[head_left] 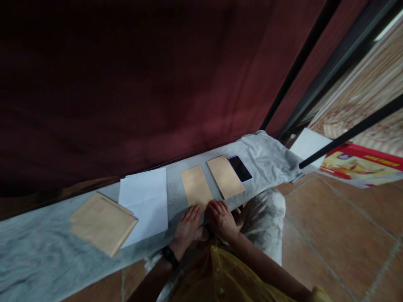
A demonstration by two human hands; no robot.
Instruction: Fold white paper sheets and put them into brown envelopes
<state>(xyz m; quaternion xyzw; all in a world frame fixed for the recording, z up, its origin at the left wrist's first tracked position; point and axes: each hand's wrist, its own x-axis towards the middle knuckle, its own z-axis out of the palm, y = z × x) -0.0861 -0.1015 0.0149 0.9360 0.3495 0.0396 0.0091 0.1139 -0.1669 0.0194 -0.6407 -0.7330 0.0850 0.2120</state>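
Our left hand [188, 223] and right hand [223, 219] rest fingers over the near end of a brown envelope [197, 185] on the bench [174, 188]; whether they pinch it, we cannot tell. We seem to be folding or smoothing it; the next move calls for even pressure.

Two hands [188, 224], one phone [239, 169], envelopes [195, 184] in three spots (pile [102, 222] uncountable)

L hand [188, 226] on env. [197, 186], R hand [224, 221] too
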